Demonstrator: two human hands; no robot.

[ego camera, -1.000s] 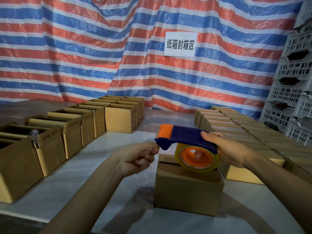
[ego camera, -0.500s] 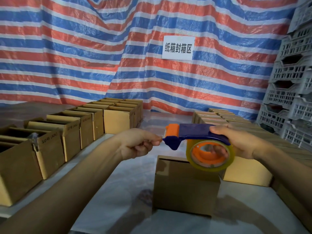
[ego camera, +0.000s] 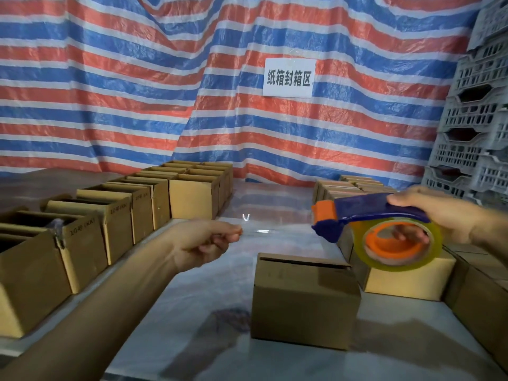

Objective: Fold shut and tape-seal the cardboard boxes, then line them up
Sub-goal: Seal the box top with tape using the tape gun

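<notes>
A closed cardboard box stands on the white table in front of me, its top flaps folded down. Above its right side my right hand grips a blue and orange tape dispenser with a roll of clear tape. My left hand pinches the free end of the tape, and a clear strip of tape stretches between it and the dispenser, above the box.
A row of open boxes runs along the left edge toward the back. Closed boxes are lined up on the right. Grey plastic crates are stacked at the far right. A striped tarp with a white sign hangs behind.
My hands have drawn apart: the left pulled the tape end leftward, the right carried the dispenser right and up, and a longer strip now spans between them.
</notes>
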